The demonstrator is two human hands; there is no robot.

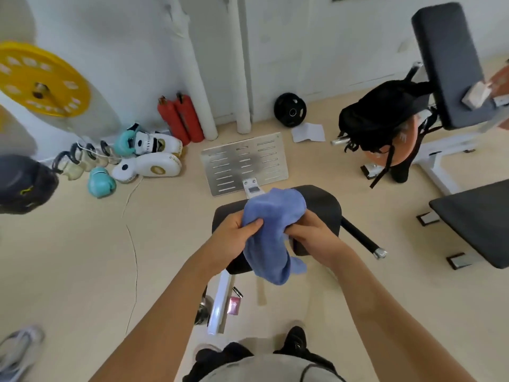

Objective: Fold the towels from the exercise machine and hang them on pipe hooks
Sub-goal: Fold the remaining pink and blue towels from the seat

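Observation:
A blue towel (271, 232) is bunched up between both my hands, above the black padded seat (322, 208) of the exercise machine. My left hand (234, 238) grips its left side with the thumb on top. My right hand (311, 235) clasps its right edge. The towel's lower end hangs loose below my hands. Two white vertical pipes (199, 78) stand against the far wall; no hooks show on them.
A metal footplate (245, 164) lies beyond the seat. Red fire extinguishers (180, 119), boxing gloves (148, 158) and a yellow weight plate (41, 81) sit at the left. A black backpack (382, 117) hangs on a bench at the right. Another dark bench pad (476, 219) is at right.

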